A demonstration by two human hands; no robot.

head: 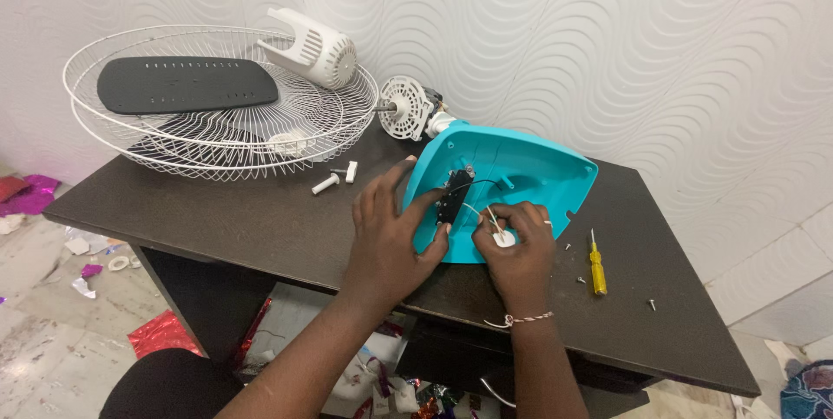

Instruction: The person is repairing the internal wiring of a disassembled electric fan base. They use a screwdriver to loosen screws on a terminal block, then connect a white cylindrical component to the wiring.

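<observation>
A turquoise plastic fan base [521, 172] lies upside down on the dark table [260, 219], its hollow underside facing me. My left hand [386, 228] grips its near left edge, thumb by a black switch block [453, 195] inside the shell. My right hand [516, 245] pinches a small white part [504, 238] with thin wires at the base's front rim. The fan motor [406, 108] with its white vented face stands just behind the base.
Two white wire fan guards [217, 115] are stacked at the back left, with a black plate [186, 83] and a white motor cover [312, 48] on them. White knobs [334, 179], a yellow screwdriver [597, 267] and loose screws [651, 304] lie on the table. Scraps litter the floor.
</observation>
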